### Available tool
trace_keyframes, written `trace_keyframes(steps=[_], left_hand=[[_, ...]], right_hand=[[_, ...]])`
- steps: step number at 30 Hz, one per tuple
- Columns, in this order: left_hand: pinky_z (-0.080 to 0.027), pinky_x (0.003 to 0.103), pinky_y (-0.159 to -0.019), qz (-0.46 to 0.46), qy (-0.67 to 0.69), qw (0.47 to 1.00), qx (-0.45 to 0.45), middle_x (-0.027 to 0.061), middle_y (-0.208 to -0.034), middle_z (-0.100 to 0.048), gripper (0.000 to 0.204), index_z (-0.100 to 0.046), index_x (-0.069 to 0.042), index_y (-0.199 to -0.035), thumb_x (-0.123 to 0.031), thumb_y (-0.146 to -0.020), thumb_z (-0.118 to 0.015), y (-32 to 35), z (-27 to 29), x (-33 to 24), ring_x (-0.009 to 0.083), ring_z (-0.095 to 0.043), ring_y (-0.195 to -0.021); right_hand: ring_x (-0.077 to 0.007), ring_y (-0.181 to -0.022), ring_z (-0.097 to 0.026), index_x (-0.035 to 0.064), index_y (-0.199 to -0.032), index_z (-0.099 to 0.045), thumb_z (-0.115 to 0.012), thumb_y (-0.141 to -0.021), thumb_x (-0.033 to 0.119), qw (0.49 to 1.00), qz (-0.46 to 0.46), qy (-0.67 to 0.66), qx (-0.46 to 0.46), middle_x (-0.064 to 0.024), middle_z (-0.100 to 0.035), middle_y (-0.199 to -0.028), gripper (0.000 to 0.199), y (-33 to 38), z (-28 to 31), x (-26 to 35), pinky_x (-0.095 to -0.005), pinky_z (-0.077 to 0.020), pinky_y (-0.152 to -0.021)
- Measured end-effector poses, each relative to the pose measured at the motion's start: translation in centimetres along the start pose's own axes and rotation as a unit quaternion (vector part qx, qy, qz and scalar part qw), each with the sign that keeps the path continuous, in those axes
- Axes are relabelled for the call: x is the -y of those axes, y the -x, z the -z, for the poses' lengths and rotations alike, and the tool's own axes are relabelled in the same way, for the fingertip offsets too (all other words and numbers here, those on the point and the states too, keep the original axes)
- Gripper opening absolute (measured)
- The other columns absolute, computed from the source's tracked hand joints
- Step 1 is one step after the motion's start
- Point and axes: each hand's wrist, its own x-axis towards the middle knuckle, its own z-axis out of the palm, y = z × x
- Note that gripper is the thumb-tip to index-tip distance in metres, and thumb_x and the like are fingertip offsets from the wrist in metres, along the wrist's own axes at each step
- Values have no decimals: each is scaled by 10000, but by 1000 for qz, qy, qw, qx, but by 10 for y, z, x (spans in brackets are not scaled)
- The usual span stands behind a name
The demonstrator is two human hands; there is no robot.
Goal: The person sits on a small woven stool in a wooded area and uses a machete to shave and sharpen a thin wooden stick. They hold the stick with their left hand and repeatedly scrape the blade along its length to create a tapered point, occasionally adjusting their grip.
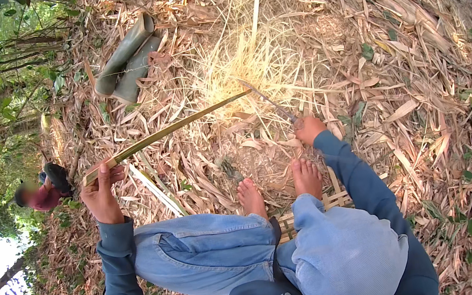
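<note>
My left hand (102,189) grips the near end of a long green bamboo strip (166,132), which slants up and to the right. My right hand (309,129) is closed on the handle of a long knife (269,103). The knife's blade meets the far tip of the strip above a pile of pale shavings (247,60). I sit in blue jeans with my bare feet (281,186) on the ground between my hands.
A pair of green rubber boots (128,60) lies at the upper left. Dry bamboo leaves and husks cover the ground. A woven bamboo mat (326,201) lies under me. Another person (42,195) crouches at the far left among trees.
</note>
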Motion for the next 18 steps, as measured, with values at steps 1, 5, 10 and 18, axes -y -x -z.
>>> trace_keyframes(steps=[1, 5, 10, 18], left_hand=[[-551, 278, -625, -23, 3, 1000, -16, 139, -889, -669, 295, -615, 68, -1054, -201, -946, -565, 1, -1, -5, 187, -666, -729], [-541, 263, -605, -80, 53, 992, -85, 131, -839, -655, 307, -609, 72, -1020, -222, -957, -548, 6, 7, -11, 166, -642, -672], [-513, 245, -570, -95, 168, 972, -133, 106, -830, -627, 304, -581, 54, -1017, -241, -970, -525, 5, 23, -20, 152, -617, -653], [-430, 215, -508, -89, 247, 959, -105, 41, -745, -563, 292, -578, 13, -984, -268, -984, -496, -1, 22, -54, 85, -521, -588]], right_hand=[[-408, -869, -634, -24, -991, -612, -652, -738, 257, 1000, -8, -5, 22, -267, -647, -912, 380, -6, 8, 2, -446, -507, -795], [-406, -857, -629, -7, -998, -599, -688, -749, 361, 999, 25, 20, -32, -252, -648, -885, 454, 12, 23, 8, -462, -505, -766], [-400, -860, -631, 20, -1057, -565, -665, -779, 389, 997, -16, 66, -44, -233, -643, -919, 473, 47, 24, 16, -477, -502, -758], [-358, -1217, -445, 32, -1255, -507, -572, -897, 337, 938, 257, -114, -202, -229, -445, -1315, 475, 96, 33, 78, -436, -376, -994]])
